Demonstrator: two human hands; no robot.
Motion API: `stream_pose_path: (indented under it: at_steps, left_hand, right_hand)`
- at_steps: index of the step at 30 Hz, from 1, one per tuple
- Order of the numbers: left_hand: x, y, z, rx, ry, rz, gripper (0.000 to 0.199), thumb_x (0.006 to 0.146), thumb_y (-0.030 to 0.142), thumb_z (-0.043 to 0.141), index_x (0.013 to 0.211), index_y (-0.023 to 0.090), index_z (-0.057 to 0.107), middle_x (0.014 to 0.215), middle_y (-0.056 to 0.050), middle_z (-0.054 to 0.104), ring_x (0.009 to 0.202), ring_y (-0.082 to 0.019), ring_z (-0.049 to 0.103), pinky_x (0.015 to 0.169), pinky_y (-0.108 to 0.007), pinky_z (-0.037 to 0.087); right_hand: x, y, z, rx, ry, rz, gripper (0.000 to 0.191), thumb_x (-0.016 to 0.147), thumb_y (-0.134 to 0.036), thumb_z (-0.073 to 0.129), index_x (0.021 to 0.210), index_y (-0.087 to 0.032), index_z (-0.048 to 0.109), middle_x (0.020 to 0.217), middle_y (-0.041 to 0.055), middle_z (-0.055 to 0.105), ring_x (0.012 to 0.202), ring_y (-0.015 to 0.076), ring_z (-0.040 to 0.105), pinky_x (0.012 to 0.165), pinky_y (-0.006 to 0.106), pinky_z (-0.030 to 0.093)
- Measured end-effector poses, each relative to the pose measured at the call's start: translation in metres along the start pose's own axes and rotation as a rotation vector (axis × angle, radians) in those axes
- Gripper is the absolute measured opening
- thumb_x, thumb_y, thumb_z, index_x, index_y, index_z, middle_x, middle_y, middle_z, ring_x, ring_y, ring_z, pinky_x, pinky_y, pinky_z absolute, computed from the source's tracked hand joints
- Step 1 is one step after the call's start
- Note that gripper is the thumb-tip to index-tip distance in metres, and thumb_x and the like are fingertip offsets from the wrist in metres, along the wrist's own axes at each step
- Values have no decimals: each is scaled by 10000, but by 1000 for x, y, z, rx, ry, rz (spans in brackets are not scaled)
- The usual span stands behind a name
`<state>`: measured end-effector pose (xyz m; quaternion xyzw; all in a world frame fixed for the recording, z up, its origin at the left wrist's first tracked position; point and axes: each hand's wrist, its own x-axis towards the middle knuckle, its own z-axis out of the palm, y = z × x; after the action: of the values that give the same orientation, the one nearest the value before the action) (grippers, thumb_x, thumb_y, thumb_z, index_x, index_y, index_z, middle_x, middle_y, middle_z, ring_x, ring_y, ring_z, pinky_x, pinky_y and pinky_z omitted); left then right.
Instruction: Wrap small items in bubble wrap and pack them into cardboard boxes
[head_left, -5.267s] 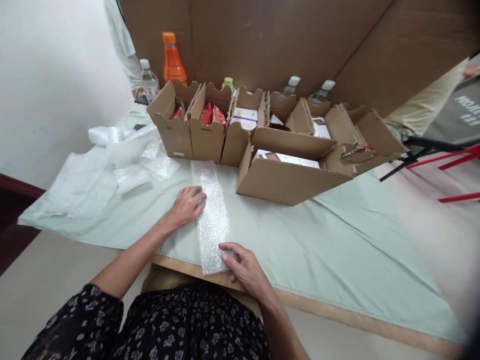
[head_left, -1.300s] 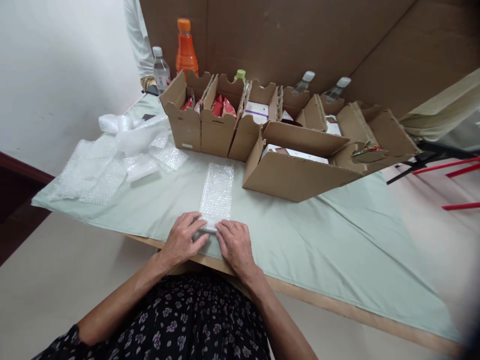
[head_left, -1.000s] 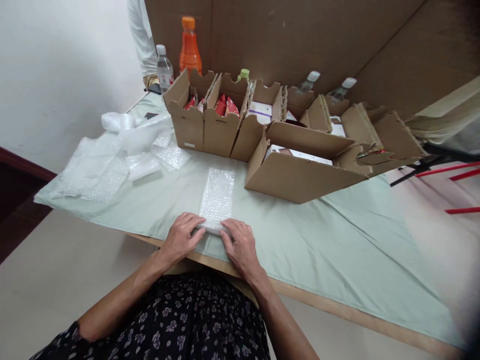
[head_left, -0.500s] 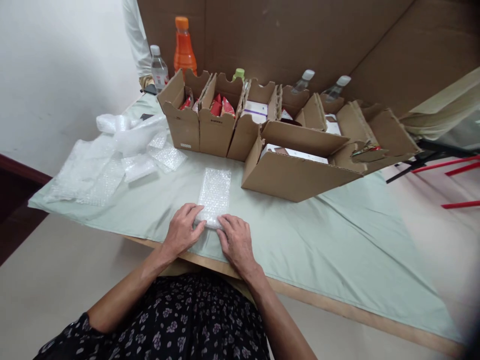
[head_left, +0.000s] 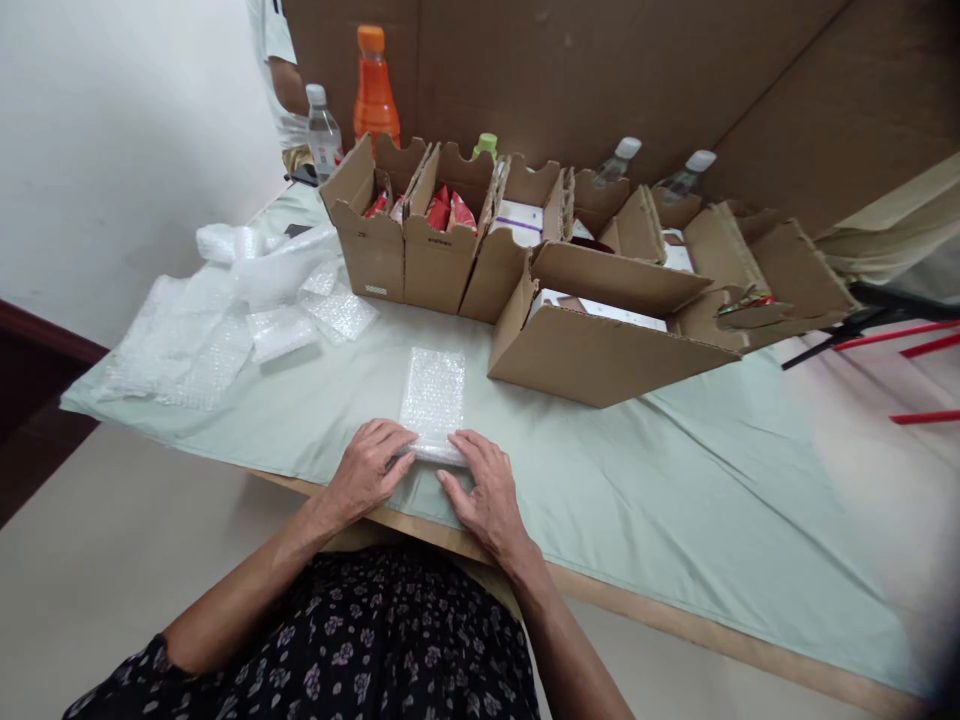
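A strip of clear bubble wrap lies flat on the cloth in front of me, its near end folded into a thicker edge. My left hand pinches the left end of that fold between thumb and fingers. At the fold's right end, the fingertips of my right hand rest on the wrap, while the thumb stands apart from it on the near side. Whether anything is inside the fold cannot be seen.
More bubble wrap is heaped on the left. Several cardboard boxes holding packages stand at the back. Behind them are an orange bottle and a clear bottle. A person's arm shows at the upper left.
The near end of the bubble wrap now looks flatter, and its far end lies slightly nearer me. My right thumb has come away from the fold. The view has shifted a little.
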<state>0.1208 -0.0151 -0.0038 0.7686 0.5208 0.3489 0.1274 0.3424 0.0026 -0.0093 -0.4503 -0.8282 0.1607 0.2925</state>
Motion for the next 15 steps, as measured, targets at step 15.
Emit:
stream_pose_path:
  at_steps: [15]
  left_hand:
    - [11,-14,11,32,57,-130,253,996,295,550,1152,166,702,992,-93,767,898,-230,664,851,-391,535]
  right_hand:
    - [13,1,16,-215,-14,-32,514,937,-183,586,1445,-195,512,1473,179,556,1241,318,570,968,459,490]
